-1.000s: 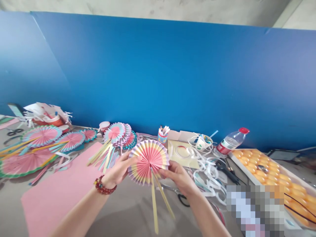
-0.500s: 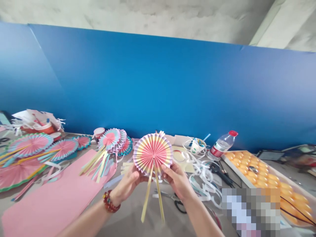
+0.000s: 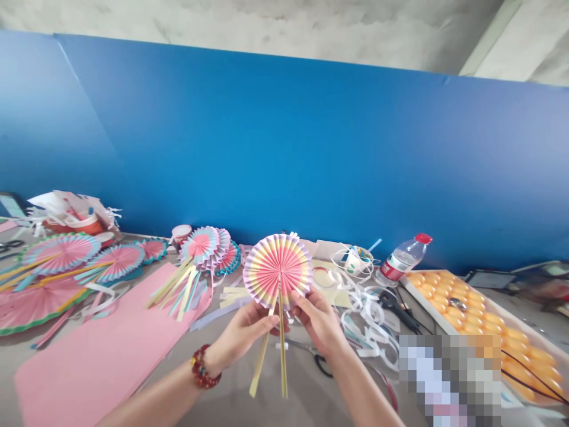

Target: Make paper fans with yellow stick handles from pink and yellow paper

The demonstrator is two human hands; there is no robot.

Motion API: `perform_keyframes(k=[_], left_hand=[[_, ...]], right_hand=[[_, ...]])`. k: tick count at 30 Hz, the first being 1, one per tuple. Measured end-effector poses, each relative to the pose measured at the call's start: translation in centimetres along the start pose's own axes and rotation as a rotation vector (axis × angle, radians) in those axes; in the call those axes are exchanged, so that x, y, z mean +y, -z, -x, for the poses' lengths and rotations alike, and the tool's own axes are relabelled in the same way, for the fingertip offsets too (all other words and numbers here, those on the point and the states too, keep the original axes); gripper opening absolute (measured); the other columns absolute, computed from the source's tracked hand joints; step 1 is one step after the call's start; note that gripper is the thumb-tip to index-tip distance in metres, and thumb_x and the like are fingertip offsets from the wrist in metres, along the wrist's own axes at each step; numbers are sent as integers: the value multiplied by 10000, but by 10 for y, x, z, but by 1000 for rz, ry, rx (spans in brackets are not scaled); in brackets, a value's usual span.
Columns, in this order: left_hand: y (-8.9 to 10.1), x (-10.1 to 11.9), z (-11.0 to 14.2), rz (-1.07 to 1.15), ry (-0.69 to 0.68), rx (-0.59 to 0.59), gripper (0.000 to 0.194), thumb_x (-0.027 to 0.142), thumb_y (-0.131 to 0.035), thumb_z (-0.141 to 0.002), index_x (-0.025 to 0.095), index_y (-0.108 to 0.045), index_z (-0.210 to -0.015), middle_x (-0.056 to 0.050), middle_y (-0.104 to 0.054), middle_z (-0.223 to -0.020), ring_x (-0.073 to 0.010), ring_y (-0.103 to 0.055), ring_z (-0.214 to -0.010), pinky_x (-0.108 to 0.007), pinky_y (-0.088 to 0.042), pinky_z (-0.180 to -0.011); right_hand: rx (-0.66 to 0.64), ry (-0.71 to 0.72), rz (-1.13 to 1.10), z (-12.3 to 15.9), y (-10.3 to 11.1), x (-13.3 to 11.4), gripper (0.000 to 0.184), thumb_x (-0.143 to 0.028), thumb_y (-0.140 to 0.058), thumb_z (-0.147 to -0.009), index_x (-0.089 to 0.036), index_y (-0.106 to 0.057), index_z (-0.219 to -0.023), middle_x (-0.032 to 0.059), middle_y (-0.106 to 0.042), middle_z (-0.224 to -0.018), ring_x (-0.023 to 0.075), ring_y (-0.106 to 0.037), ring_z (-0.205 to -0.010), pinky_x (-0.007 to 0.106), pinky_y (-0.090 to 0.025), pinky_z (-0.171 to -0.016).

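Observation:
A round pleated paper fan [image 3: 278,261], pink in the middle with yellow and lilac rings, is held upright in front of me. Two pale yellow paper strips [image 3: 283,362] hang from its centre past the lower rim. My right hand [image 3: 319,320] pinches the fan's lower right edge, thumb in front. My left hand [image 3: 246,332], below a beaded bracelet, is closed around the strips at the fan's lower left, thumb across the front and fingers behind. Those rear fingertips are partly hidden. Scissors [image 3: 323,365] with dark handles lie beneath the fan.
Pink paper sheets [image 3: 98,350] and other pleated fans [image 3: 202,246] lie to the left. Curled white strips [image 3: 367,320], a white cup [image 3: 355,261], a water bottle [image 3: 402,261] and a tray of orange domes [image 3: 480,326] are on the right. Behind rises a blue panel [image 3: 284,136].
My left thumb has moved from the fan's lower edge down and right to the strips. The right-hand strip has swung left and hangs nearly straight. My right hand keeps its pinch.

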State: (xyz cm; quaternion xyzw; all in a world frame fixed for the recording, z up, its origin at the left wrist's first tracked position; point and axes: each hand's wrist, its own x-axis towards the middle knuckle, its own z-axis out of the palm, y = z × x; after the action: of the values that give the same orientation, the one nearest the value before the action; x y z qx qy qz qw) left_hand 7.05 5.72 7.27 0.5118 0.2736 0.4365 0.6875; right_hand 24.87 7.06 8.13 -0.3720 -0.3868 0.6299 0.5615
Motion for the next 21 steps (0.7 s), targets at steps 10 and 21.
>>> perform_keyframes(k=[10, 21], left_hand=[[-4, -1, 1, 63, 78, -21, 385, 458, -731, -841, 124, -643, -1010, -100, -731, -875, -230, -722, -799, -367, -569, -787], [-6, -6, 4, 90, 65, -14, 334, 420, -736, -848, 130, -663, -996, -72, -725, -846, -183, -703, -757, -335, -560, -780]], right_hand=[[-8, 19, 16, 3, -5, -2, 373, -446, -844, -707, -184, -682, -918, -5, -636, -761, 88, -516, -585, 225, -448, -562], [-1, 35, 11, 1, -4, 0, 345, -440, -838, -716, -186, -688, -896, -5, -626, -738, 96, -511, -612, 223, -443, -576]])
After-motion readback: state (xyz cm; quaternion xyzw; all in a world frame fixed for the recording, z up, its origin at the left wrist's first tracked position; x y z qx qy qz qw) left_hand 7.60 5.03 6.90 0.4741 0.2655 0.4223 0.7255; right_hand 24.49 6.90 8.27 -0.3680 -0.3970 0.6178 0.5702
